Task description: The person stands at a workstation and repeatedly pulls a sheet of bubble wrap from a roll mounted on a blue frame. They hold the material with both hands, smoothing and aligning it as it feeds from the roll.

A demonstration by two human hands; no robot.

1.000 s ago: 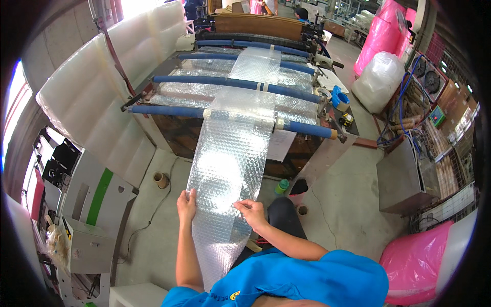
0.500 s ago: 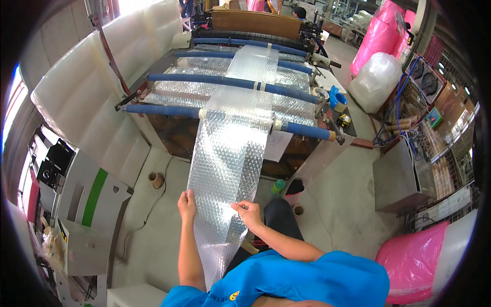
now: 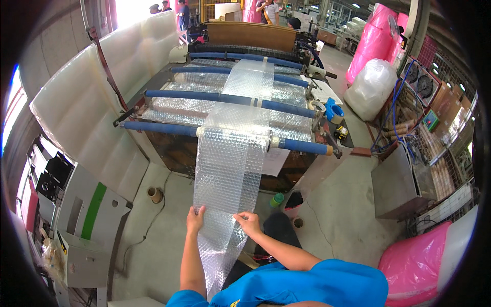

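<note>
A long strip of clear bubble wrap (image 3: 225, 171) comes over the front blue roller (image 3: 307, 146) of a machine and slopes down toward my body. At its left edge, my left hand (image 3: 195, 221) is closed on the film, thumb and fingers pinching the margin. Across from it, my right hand (image 3: 248, 224) pinches the strip near its right side, thumb and forefinger together. Between the two hands the wrap lies fairly flat. Below them it narrows and runs down past my left forearm toward my blue shirt, where its end is hidden.
More blue rollers (image 3: 230, 97) cross the machine bed behind. Tape rolls (image 3: 335, 113) and a tape measure (image 3: 341, 133) sit on its right side. A green bottle (image 3: 276, 199) and a cardboard core (image 3: 154, 194) stand on the floor. A metal cabinet (image 3: 396, 181) is at right, pink film rolls (image 3: 414, 258) lower right.
The whole scene sits lower in the picture, as the view has tilted up. Both hands keep their hold on the bubble wrap, and the bright glare on it has faded.
</note>
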